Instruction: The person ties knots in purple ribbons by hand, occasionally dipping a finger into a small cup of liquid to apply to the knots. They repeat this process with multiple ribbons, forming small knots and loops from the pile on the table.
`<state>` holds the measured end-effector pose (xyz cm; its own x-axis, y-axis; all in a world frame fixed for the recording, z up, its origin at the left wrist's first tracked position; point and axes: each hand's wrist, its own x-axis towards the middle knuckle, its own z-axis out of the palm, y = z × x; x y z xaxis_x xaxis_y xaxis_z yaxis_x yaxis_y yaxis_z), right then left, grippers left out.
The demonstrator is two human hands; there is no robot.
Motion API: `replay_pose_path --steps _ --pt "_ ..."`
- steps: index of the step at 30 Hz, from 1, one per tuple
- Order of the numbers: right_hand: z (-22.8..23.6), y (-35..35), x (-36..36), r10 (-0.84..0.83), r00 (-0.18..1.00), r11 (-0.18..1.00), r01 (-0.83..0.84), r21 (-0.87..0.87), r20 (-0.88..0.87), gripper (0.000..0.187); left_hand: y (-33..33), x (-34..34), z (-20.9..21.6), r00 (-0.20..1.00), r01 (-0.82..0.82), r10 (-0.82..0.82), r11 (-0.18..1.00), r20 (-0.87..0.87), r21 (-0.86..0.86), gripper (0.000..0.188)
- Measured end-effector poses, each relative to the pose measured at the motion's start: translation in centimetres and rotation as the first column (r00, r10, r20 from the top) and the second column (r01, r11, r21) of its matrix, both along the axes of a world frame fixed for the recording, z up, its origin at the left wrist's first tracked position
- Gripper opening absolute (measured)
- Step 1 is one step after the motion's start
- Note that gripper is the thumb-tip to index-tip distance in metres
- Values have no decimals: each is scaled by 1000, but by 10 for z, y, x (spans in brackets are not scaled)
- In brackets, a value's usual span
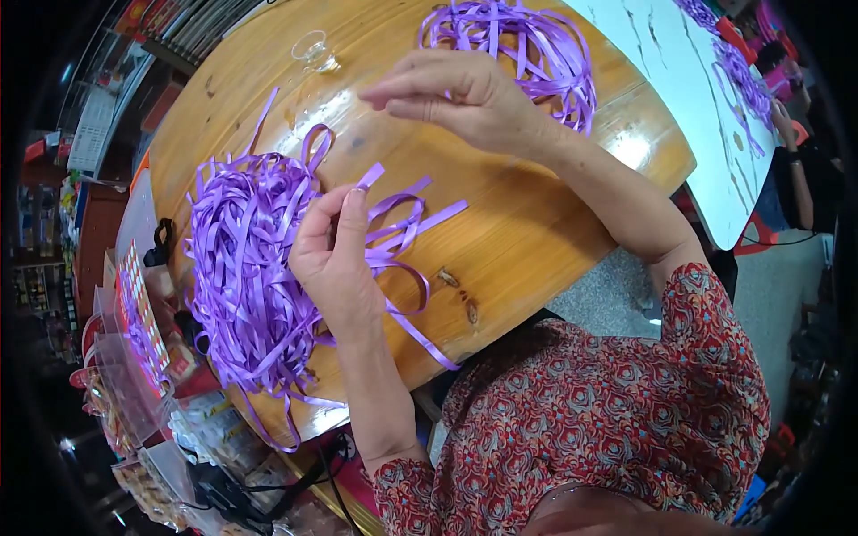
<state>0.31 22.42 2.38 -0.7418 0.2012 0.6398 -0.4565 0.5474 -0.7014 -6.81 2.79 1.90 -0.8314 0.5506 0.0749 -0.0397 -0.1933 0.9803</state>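
Observation:
My left hand (335, 259) is closed in a pinch on a purple ribbon, whose short end (371, 175) sticks up past the thumb and forefinger. It is at the right side of a big tangled heap of purple ribbon (246, 259). Loose ribbon ends (433, 217) spread over the wooden table (509, 241) beside the wrist. My right hand (469, 100) hovers farther off, its fingers stretched out to the left and the thumb below them. Nothing shows in it. Behind that hand lies a second pile of purple ribbon (563, 58), which it partly covers.
A small clear glass-like dish (315, 52) sits at the table's far side. To the right, a white marbled table (706, 116) holds more purple ribbon (742, 76), with another person's hand (785, 123) next to it. Plastic bags of goods (214, 424) crowd the table's left edge.

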Motion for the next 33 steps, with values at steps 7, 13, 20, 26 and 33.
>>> replay_pose_path --steps 7,13,20,26,33 --pt "-11 -19 10 64 986 872 20 488 -156 16 13 14 5 999 33 -36 990 -19 -141 13" --pt "-6 -30 8 -45 946 884 187 428 -321 8 0 15 7 993 95 -100 992 -56 -79 12" --pt "0 -24 19 -198 976 831 214 514 -87 6 4 4 5 897 -14 -124 952 -425 -305 10" --pt "4 -19 17 185 958 971 -212 106 219 12 1 -3 4 902 -43 -84 959 -424 -281 9" --pt "0 -34 15 604 793 573 -363 -735 79 15 -3 -4 -8 973 183 -199 974 116 136 13"
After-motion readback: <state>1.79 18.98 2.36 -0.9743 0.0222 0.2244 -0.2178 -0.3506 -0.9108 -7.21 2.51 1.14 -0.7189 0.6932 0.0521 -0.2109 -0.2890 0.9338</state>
